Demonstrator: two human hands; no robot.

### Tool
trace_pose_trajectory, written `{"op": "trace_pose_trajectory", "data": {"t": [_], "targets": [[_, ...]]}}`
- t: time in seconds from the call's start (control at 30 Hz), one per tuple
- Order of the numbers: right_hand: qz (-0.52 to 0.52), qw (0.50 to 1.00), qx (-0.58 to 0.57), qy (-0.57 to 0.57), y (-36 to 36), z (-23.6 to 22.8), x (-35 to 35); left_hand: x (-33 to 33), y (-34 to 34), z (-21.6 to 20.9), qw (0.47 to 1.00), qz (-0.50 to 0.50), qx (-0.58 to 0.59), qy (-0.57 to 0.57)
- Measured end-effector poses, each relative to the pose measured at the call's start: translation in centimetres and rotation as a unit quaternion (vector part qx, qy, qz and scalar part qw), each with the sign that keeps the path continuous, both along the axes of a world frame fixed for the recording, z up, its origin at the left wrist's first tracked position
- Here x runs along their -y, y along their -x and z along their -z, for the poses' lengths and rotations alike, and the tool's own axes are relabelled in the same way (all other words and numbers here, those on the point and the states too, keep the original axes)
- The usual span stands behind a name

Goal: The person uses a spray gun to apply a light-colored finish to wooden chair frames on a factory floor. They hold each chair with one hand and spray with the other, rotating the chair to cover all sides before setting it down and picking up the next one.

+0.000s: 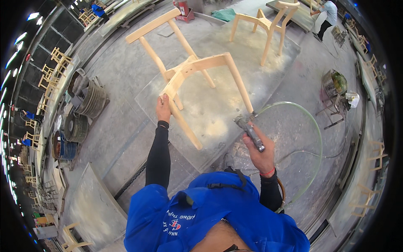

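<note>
Holds a pale wooden chair (201, 64) at a frame corner in the left grip (163, 110); clasps a dark hand tool (253, 135) in the right grip (263, 153), near one leg (240, 84).

On the near side I can spot white capital lettering (181, 217) curving around 1 red-and-white emblem (174, 224), upside down from above, on the left chest of the wearer's blue shirt (210, 201). Any other marks are too small to read.
</note>
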State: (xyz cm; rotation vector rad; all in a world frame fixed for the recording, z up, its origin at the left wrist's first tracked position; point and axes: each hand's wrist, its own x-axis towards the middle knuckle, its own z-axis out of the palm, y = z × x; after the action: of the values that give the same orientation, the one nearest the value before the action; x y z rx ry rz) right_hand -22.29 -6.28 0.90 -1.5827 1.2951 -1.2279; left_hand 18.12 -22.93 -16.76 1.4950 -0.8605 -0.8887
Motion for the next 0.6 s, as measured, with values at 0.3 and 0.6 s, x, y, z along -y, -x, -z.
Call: {"op": "trace_pose_trajectory", "data": {"t": [0.3,0.6], "targets": [[0.046,0.999,-0.012,0.024,2.7,-0.3,-1.7,1.2,-0.2,1.2,0.999,0.028,0.043,0.014],[0.135,0.990,0.032,0.021,5.2,-1.2,-5.5,1.5,0.5,-0.4,0.963,-0.037,0.235,0.128]]}}
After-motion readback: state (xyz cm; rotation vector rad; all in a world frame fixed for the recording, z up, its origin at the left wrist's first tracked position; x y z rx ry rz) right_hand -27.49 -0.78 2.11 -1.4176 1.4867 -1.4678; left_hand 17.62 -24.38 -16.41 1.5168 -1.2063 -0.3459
